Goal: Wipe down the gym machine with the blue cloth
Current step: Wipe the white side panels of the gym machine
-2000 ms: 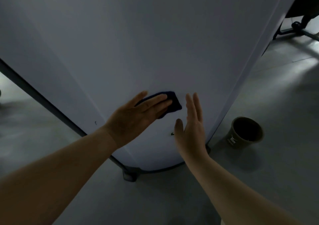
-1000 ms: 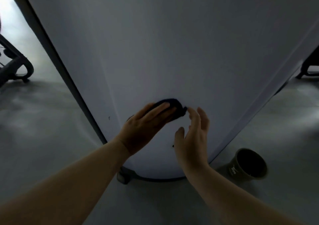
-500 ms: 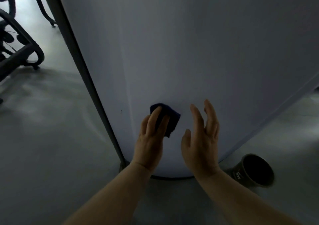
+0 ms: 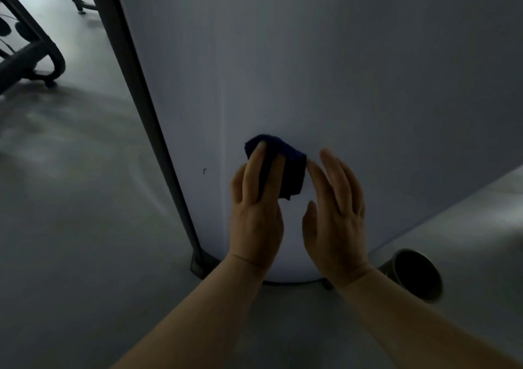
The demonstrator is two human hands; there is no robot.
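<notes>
The left hand (image 4: 256,213) presses the blue cloth (image 4: 283,167) flat against the lower part of the gym machine's pale panel (image 4: 311,71) to rub it, while the right hand (image 4: 336,216), fingers straight and empty, hovers just beside, seemingly for balance.

- The scene is dim and grey-blue, with low contrast throughout.
- Daylight enters from the upper left, brightest on the floor (image 4: 70,148) there; a second pale patch lies at the right edge.
- The panel (image 4: 325,71) darkens toward its upper right, with no glare.
- The cup (image 4: 416,275) opening is black shadow.
- The cloth (image 4: 285,167) reads almost black, its folds lost.
- Wide-angle bowing bends the panel's dark edge; the forearms look soft, perhaps motion blur.
</notes>
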